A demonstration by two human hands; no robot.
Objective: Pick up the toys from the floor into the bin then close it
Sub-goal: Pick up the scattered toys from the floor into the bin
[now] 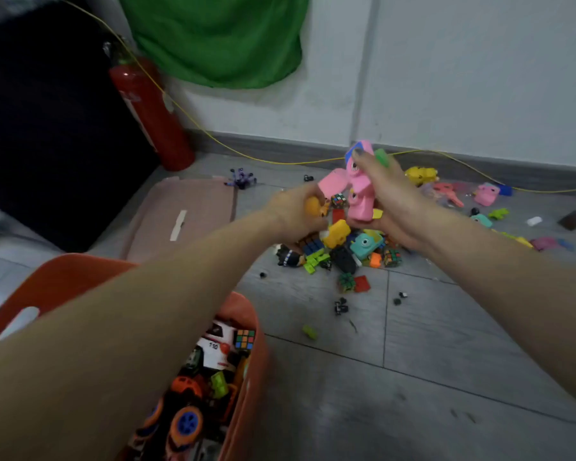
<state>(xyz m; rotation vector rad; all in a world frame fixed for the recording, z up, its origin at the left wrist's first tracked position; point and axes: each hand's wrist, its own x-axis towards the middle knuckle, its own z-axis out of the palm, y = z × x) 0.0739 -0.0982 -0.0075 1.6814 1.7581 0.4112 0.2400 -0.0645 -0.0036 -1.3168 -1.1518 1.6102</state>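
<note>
An orange bin (64,277) stands at the lower left, holding toy cars and a small puzzle cube. Its pinkish lid (187,207) lies flat on the floor behind it. A heap of small toys (350,247) sits on the floor ahead. Above the heap, my left hand (293,214) grips an orange toy (313,205) along with other small pieces. My right hand (389,197) holds several pink toy cameras (359,194) stacked together, with a green piece by its fingers. The two hands nearly touch.
More toys are scattered right of the heap along the wall, among them a yellow one (421,174) and a pink one (486,194). A red fire extinguisher (150,111) leans at the back left. A yellow cable (280,161) runs along the skirting. A purple toy (241,178) lies beyond the lid.
</note>
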